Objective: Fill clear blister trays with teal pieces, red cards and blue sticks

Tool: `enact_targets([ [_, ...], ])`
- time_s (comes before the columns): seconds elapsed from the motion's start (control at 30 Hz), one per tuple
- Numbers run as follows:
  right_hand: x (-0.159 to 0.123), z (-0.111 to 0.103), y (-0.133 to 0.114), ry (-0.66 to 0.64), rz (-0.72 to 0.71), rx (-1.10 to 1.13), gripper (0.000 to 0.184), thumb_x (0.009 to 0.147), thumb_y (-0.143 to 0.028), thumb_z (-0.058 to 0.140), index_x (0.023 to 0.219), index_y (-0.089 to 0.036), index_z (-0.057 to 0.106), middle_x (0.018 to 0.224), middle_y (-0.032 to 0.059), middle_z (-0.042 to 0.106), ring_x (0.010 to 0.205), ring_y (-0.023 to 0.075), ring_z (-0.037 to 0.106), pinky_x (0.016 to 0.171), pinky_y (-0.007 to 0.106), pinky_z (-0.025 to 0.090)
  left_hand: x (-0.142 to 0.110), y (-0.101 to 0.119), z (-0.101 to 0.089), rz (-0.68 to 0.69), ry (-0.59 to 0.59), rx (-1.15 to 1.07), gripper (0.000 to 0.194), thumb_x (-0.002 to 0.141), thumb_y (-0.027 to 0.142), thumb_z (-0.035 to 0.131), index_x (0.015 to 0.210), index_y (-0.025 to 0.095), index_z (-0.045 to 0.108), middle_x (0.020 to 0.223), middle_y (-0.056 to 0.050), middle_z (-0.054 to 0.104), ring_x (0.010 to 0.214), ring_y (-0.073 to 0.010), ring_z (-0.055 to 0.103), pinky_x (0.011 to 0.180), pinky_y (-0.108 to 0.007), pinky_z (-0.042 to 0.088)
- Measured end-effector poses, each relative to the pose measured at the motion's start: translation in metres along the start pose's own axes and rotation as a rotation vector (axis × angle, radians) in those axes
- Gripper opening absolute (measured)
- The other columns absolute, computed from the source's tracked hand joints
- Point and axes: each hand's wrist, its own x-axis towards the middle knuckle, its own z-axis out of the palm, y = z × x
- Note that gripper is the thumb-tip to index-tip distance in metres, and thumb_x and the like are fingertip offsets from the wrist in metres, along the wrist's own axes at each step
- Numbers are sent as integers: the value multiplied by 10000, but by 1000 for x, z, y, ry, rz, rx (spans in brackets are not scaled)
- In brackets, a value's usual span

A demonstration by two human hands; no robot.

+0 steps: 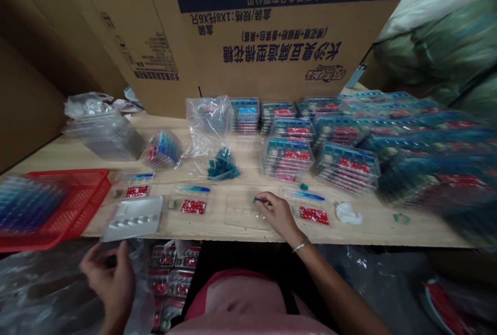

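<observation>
My right hand [277,215] pinches a small teal piece [257,199] above a clear plastic blister tray [240,212] on the wooden table [388,234]. A red printed card [313,215] and a blue stick [308,195] lie to the right of that hand. My left hand [111,275] is below the table's front edge, fingers apart, beside a crumpled clear plastic bag [135,283]. Just above it, a white tray with silvery blisters [132,218] overhangs the edge. Another red card [193,206] and blue stick [196,188] lie between my hands.
Stacks of blue-and-red blister packs [287,159] cover the table's back and right. A clear bag of teal pieces [222,165] lies mid-table. A red basket [85,190] sits at left. A large cardboard box [272,29] stands behind, with a green sack [438,40] at right.
</observation>
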Motion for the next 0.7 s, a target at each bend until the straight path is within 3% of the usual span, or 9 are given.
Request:
enact_targets([
  [0.03, -1, 3, 2, -6, 11, 8, 95, 817, -189, 541, 854, -199, 628, 820, 17, 684, 758, 157, 638, 710, 274, 489, -12, 8, 9, 84, -20, 40, 384, 765, 524, 566, 976, 204, 543, 689, 18, 523, 614, -168, 506, 533, -271, 433],
  [0.13, -2, 27, -2, -60, -69, 15, 87, 814, -155, 551, 826, -194, 628, 825, 25, 684, 784, 157, 636, 727, 268, 484, -44, 34, 52, 428, -520, 57, 284, 856, 428, 466, 920, 189, 604, 698, -4, 576, 591, -146, 552, 559, -258, 466],
  [0.23, 0, 51, -9, -127, -175, -51, 93, 802, -107, 573, 794, -184, 624, 816, 38, 681, 775, 160, 625, 719, 264, 471, -59, 53, 98, 705, -663, 189, 246, 887, 321, 433, 905, 191, 642, 763, -45, 615, 698, -162, 598, 634, -261, 481],
  [0.37, 7, 55, -8, -228, -317, -136, 86, 812, -113, 604, 777, -190, 617, 798, 22, 674, 772, 150, 604, 727, 251, 449, -56, 60, 124, 840, -707, 266, 243, 893, 252, 430, 802, 190, 647, 742, -48, 607, 724, -166, 592, 661, -265, 476],
  [0.6, 10, 58, -28, -314, -478, -491, 87, 848, -165, 591, 762, -175, 595, 786, 32, 632, 771, 163, 560, 729, 267, 428, -50, 53, 123, 828, -726, 139, 254, 882, 256, 446, 691, 190, 599, 679, -30, 577, 650, -147, 572, 599, -246, 456],
  [0.7, 11, 38, -30, -284, -467, -500, 67, 855, -190, 586, 792, -187, 608, 851, 33, 637, 833, 162, 566, 780, 269, 429, -47, 52, 123, 788, -741, 82, 229, 880, 312, 449, 757, 197, 605, 717, -22, 604, 661, -144, 593, 603, -238, 468],
])
